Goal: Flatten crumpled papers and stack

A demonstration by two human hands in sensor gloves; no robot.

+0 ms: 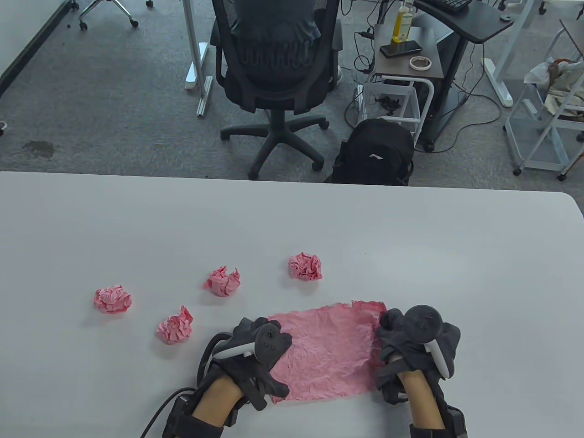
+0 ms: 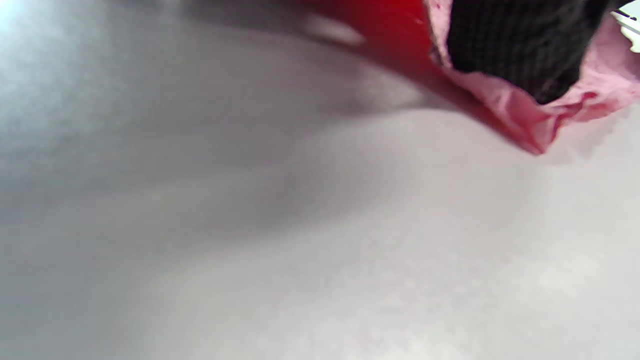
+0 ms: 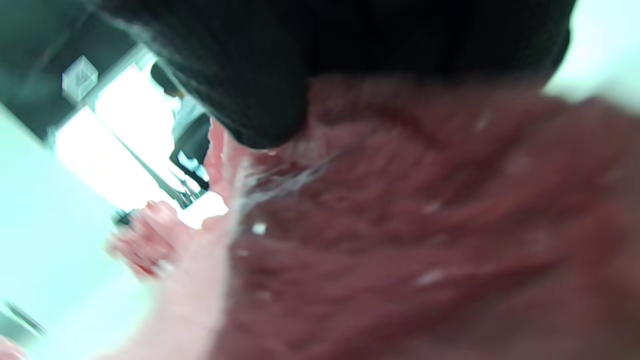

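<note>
A wrinkled pink sheet [image 1: 328, 351] lies spread on the white table [image 1: 410, 246] near its front edge. My left hand [image 1: 273, 346] rests on the sheet's left edge, fingers pressing down on it. My right hand [image 1: 388, 351] presses on the right edge. In the left wrist view a gloved finger [image 2: 515, 40] sits on the pink sheet [image 2: 515, 110], whose edge curls up slightly. The right wrist view shows a dark fingertip [image 3: 260, 90] on the sheet [image 3: 425, 240]. Several crumpled pink balls lie to the left: [image 1: 112, 299], [image 1: 175, 326], [image 1: 222, 281], and one further back [image 1: 305, 266].
Beyond the table's far edge stand an office chair [image 1: 273, 68], a black backpack [image 1: 374, 153] and a small cart [image 1: 401, 59] on grey carpet. The table's right half and far side hold nothing. A cable [image 1: 159, 410] trails from my left wrist.
</note>
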